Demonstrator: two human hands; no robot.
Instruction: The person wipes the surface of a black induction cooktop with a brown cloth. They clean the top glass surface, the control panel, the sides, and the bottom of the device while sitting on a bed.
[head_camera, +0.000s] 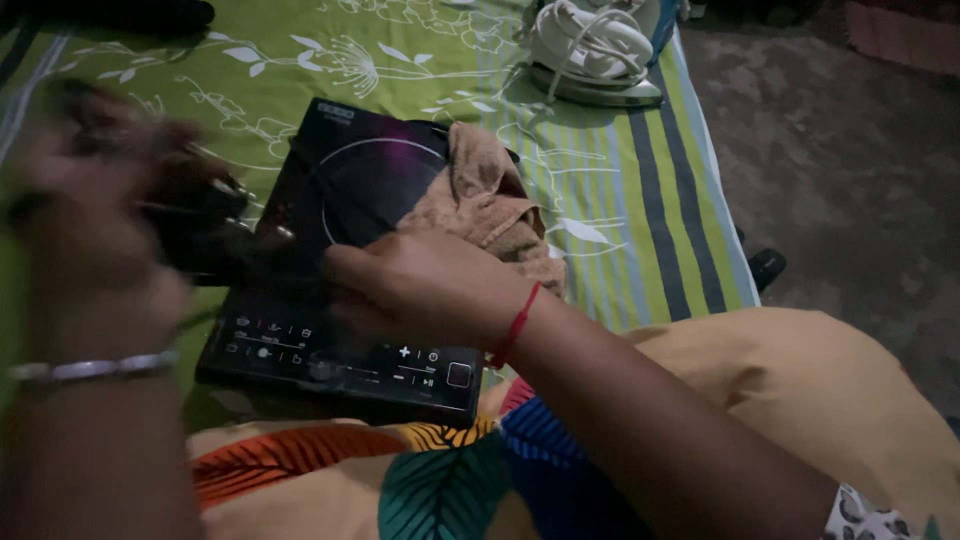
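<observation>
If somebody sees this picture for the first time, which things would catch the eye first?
First, the flat black induction cooktop with white touch symbols, lying in the middle on the green floral bedsheet. The right hand rests on it beside a crumpled tan cloth, while the blurred left hand is at its left edge. A white clothes iron lies at the top.

Left wrist wears a silver bangle — right wrist, at three o'clock, a red thread; clothing yellow, leaf-printed.
</observation>
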